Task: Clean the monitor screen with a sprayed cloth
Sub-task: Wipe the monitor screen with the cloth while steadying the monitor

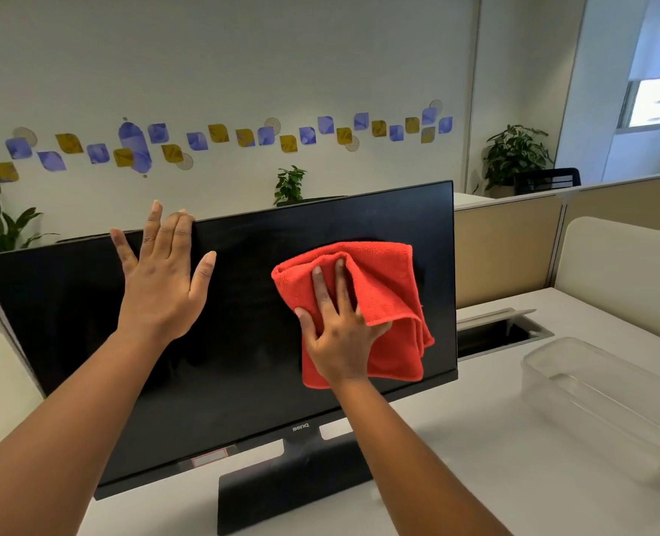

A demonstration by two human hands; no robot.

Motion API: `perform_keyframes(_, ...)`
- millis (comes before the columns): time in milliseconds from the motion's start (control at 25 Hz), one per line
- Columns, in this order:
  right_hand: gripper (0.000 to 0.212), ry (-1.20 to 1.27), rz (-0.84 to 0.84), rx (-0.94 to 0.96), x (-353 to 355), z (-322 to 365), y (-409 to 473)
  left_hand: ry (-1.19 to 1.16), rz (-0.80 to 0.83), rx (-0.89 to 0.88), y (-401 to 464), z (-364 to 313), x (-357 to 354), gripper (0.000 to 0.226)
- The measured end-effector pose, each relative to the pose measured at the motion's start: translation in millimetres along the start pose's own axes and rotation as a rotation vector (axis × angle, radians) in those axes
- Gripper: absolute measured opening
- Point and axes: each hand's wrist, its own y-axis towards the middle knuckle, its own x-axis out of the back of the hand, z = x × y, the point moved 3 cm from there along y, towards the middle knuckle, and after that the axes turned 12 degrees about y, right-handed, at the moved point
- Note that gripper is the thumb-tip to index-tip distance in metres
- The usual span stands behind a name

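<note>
A black monitor (243,323) with a dark screen stands on a white desk, on a black stand (293,485). A folded red cloth (382,288) is pressed flat against the right half of the screen by my right hand (336,326), whose fingers lie tucked into its folds. My left hand (162,276) is spread open at the upper left of the screen, its fingertips over the top edge of the monitor. No spray bottle is in view.
A clear plastic tub (607,404) lies on the white desk (487,419) at the right. A cable slot with a raised metal lid (502,330) sits behind the monitor's right side. Beige partitions and potted plants (514,152) stand beyond.
</note>
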Motion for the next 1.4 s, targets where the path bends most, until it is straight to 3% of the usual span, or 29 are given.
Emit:
perform_keyframes(120, 0.065, -0.042, -0.019, -0.042, 8, -33, 13, -0.004, -0.008, 0.004, 0, 0, 1, 0.068)
perform_keyframes(280, 0.07, 0.147, -0.127, -0.41, 21, -69, 45, -0.015, -0.012, -0.005, 1, 0, 1, 0.067)
perform_keyframes(480, 0.076, 0.28, -0.234, -0.552, 20, -45, 86, -0.01, -0.011, 0.001, 2, 3, -1, 0.068)
perform_keyframes(720, 0.082, 0.198, -0.175, -0.316, 4, 20, 89, -0.039, -0.011, 0.019, 4, 0, 0, 0.069)
perform_keyframes(920, 0.072, 0.103, -0.105, 0.01, -13, 64, 67, -0.059, -0.018, 0.004, 2, 0, 3, 0.089)
perform_keyframes(1120, 0.072, 0.063, 0.001, 0.324, -22, 58, 25, 0.076, -0.028, -0.008, -3, -4, 7, 0.095)
perform_keyframes(1280, 0.07, 0.015, -0.01, 0.293, -10, 15, 24, 0.146, -0.01, -0.003, -3, -5, 6, 0.089)
perform_keyframes(1400, 0.067, 0.039, -0.096, 0.081, 6, -22, 43, 0.16, -0.005, 0.003, -3, -3, 5, 0.082)
